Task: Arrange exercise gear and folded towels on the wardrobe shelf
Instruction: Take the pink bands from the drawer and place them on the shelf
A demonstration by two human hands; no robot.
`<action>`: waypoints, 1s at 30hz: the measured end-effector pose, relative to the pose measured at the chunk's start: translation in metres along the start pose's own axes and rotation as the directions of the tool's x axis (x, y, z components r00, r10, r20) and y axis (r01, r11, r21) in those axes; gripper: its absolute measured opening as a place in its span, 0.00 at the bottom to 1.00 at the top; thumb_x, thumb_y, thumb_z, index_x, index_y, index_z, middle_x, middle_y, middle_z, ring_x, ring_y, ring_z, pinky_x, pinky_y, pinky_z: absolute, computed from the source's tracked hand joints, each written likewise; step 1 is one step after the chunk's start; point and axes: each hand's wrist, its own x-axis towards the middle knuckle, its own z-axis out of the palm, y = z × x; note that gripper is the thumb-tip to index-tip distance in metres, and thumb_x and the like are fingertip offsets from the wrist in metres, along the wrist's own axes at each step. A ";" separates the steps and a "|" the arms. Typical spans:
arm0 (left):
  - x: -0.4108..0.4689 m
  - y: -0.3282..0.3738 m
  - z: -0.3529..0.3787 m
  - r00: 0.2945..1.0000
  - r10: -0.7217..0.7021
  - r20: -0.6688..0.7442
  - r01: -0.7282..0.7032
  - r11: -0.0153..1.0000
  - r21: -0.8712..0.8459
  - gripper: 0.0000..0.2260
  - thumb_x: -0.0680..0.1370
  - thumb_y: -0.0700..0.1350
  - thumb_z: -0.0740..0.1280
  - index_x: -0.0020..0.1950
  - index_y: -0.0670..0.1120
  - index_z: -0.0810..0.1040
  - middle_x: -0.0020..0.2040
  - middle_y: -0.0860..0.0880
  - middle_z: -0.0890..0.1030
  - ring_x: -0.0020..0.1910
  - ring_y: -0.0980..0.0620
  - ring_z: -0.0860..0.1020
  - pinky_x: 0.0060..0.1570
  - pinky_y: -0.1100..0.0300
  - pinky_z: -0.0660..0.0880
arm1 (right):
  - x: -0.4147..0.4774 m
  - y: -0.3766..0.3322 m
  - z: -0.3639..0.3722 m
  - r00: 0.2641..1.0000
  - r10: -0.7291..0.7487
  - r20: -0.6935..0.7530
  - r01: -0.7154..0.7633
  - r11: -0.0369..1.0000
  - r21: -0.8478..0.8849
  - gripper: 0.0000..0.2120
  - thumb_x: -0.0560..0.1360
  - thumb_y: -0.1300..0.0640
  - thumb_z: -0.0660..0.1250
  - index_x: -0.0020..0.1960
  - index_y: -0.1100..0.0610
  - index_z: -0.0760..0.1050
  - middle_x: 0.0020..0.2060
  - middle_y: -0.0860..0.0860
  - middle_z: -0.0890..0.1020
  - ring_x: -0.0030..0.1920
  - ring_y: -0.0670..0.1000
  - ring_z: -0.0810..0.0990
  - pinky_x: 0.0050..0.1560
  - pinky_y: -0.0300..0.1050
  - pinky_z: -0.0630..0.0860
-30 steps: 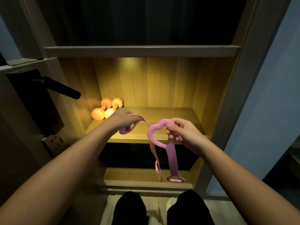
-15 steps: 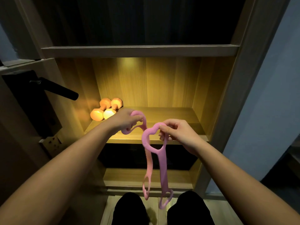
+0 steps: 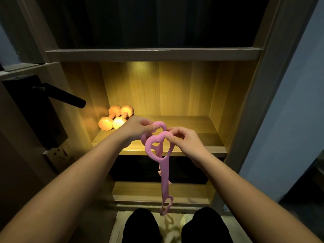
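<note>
Since a second ago my hands have closed together, so the pink textured rubber resistance band (image 3: 165, 181) hangs doubled before the lit wooden shelf (image 3: 196, 125). My right hand (image 3: 185, 142) pinches its heart-shaped loop and my left hand (image 3: 135, 130) pinches the other loop, just above the shelf's front edge. Best to gather the dangling tail first, then lay it right of the two orange dumbbells (image 3: 115, 118) at the shelf's back left.

A pink rubbery stretch band with heart-shaped loops (image 3: 165, 179) is seen, its upper loop covered in small raised bumps. A light wood-grain wardrobe shelf (image 3: 192, 124) is finished matt. Two orange dumbbells (image 3: 115, 118) are coated smooth, faintly glossy.
</note>
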 end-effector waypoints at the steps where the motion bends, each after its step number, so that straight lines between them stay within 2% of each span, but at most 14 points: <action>1: 0.000 0.000 0.000 1.000 -0.012 0.022 0.012 1.000 -0.008 0.07 0.78 0.47 0.69 0.49 0.45 0.83 0.36 0.49 0.83 0.31 0.56 0.79 0.31 0.64 0.76 | 0.002 0.001 0.001 1.000 0.009 -0.020 -0.008 1.000 0.021 0.03 0.74 0.62 0.71 0.44 0.61 0.79 0.48 0.48 0.82 0.52 0.46 0.80 0.59 0.44 0.74; 4: -0.003 0.000 0.001 0.995 -0.034 0.094 0.037 0.999 -0.036 0.07 0.78 0.47 0.69 0.48 0.46 0.84 0.37 0.48 0.84 0.32 0.55 0.81 0.33 0.64 0.76 | 0.007 0.003 0.002 0.997 0.047 -0.062 -0.044 0.998 0.050 0.05 0.75 0.61 0.71 0.45 0.62 0.79 0.45 0.47 0.82 0.45 0.41 0.79 0.51 0.37 0.74; 6: -0.004 -0.001 0.001 0.996 -0.027 0.087 0.032 0.998 -0.057 0.06 0.77 0.47 0.70 0.48 0.45 0.84 0.38 0.48 0.85 0.34 0.54 0.83 0.33 0.65 0.77 | 0.007 0.002 0.004 0.995 0.070 -0.071 -0.066 0.996 0.059 0.05 0.75 0.59 0.71 0.45 0.62 0.79 0.39 0.49 0.80 0.38 0.42 0.76 0.45 0.39 0.72; 9: -0.005 -0.002 0.003 0.998 -0.019 0.057 0.026 0.992 -0.123 0.07 0.76 0.47 0.71 0.49 0.44 0.84 0.40 0.46 0.86 0.38 0.51 0.85 0.36 0.63 0.79 | 0.007 0.001 0.006 0.991 0.102 -0.091 -0.094 0.992 0.089 0.10 0.75 0.58 0.71 0.49 0.66 0.79 0.39 0.54 0.79 0.41 0.51 0.75 0.48 0.50 0.74; 12: -0.006 -0.003 0.006 0.998 -0.014 0.054 0.022 0.990 -0.140 0.10 0.78 0.48 0.69 0.50 0.43 0.84 0.41 0.46 0.86 0.41 0.51 0.85 0.38 0.62 0.78 | 0.004 0.002 0.010 0.984 0.137 -0.111 -0.117 0.978 0.172 0.07 0.75 0.58 0.71 0.46 0.63 0.78 0.40 0.57 0.80 0.43 0.53 0.76 0.53 0.57 0.76; 14: -0.008 -0.003 0.007 0.997 -0.006 0.076 0.023 0.975 -0.223 0.13 0.79 0.50 0.66 0.51 0.41 0.83 0.43 0.44 0.86 0.42 0.50 0.85 0.43 0.60 0.80 | 0.003 0.001 0.012 0.978 0.167 -0.126 -0.131 0.958 0.256 0.06 0.75 0.59 0.70 0.46 0.62 0.78 0.40 0.56 0.80 0.42 0.53 0.77 0.55 0.59 0.76; 16: -0.011 -0.005 0.008 0.997 0.031 0.075 -0.009 0.962 -0.272 0.12 0.80 0.50 0.65 0.52 0.43 0.83 0.44 0.45 0.86 0.44 0.50 0.85 0.47 0.60 0.81 | 0.003 0.001 0.012 0.972 0.182 -0.146 -0.136 0.951 0.276 0.08 0.75 0.58 0.71 0.48 0.62 0.78 0.39 0.54 0.81 0.42 0.51 0.79 0.54 0.57 0.78; 18: -0.013 -0.007 0.009 0.996 0.077 0.045 -0.065 0.971 -0.229 0.08 0.79 0.47 0.67 0.53 0.46 0.83 0.45 0.48 0.86 0.45 0.51 0.85 0.44 0.62 0.80 | 0.002 0.001 0.011 0.972 0.172 -0.159 -0.126 0.956 0.263 0.08 0.75 0.56 0.71 0.48 0.61 0.78 0.40 0.53 0.82 0.42 0.48 0.81 0.51 0.53 0.80; 21: -0.015 -0.009 0.010 0.993 0.116 0.008 -0.111 0.971 -0.210 0.05 0.78 0.43 0.69 0.50 0.50 0.84 0.44 0.51 0.86 0.44 0.52 0.85 0.41 0.65 0.79 | 0.000 0.001 0.012 0.973 0.130 -0.193 -0.090 0.976 0.200 0.08 0.74 0.55 0.72 0.48 0.60 0.79 0.38 0.51 0.83 0.36 0.44 0.82 0.41 0.44 0.79; 23: -0.015 -0.009 0.011 0.992 0.124 -0.020 -0.126 0.969 -0.214 0.05 0.77 0.42 0.70 0.51 0.49 0.83 0.43 0.51 0.86 0.43 0.53 0.85 0.40 0.67 0.78 | -0.001 0.000 0.012 0.971 0.111 -0.212 -0.066 0.976 0.207 0.07 0.74 0.56 0.72 0.49 0.57 0.78 0.37 0.51 0.83 0.34 0.45 0.83 0.36 0.42 0.79; 26: -0.014 -0.010 0.015 0.987 0.142 -0.073 -0.154 0.965 -0.210 0.07 0.77 0.43 0.70 0.54 0.49 0.82 0.44 0.52 0.85 0.43 0.54 0.85 0.38 0.69 0.77 | -0.001 -0.002 0.007 0.979 0.119 -0.168 -0.082 0.973 0.216 0.07 0.75 0.57 0.72 0.51 0.49 0.77 0.39 0.50 0.84 0.36 0.48 0.84 0.39 0.44 0.81; 28: -0.013 -0.014 0.019 0.981 0.168 -0.099 -0.186 0.959 -0.213 0.07 0.77 0.44 0.70 0.55 0.50 0.81 0.42 0.55 0.85 0.42 0.55 0.85 0.38 0.70 0.76 | -0.001 -0.004 0.002 0.988 0.100 -0.120 -0.084 0.988 0.131 0.04 0.76 0.57 0.70 0.50 0.50 0.80 0.41 0.49 0.85 0.38 0.47 0.84 0.41 0.43 0.82; 30: -0.015 -0.017 0.023 0.976 0.186 -0.117 -0.208 0.951 -0.228 0.05 0.77 0.47 0.70 0.52 0.52 0.80 0.41 0.58 0.85 0.42 0.56 0.84 0.37 0.71 0.76 | 0.000 -0.006 -0.002 0.990 0.085 -0.116 -0.072 0.990 0.118 0.03 0.76 0.58 0.70 0.49 0.51 0.80 0.42 0.50 0.84 0.38 0.45 0.84 0.40 0.41 0.82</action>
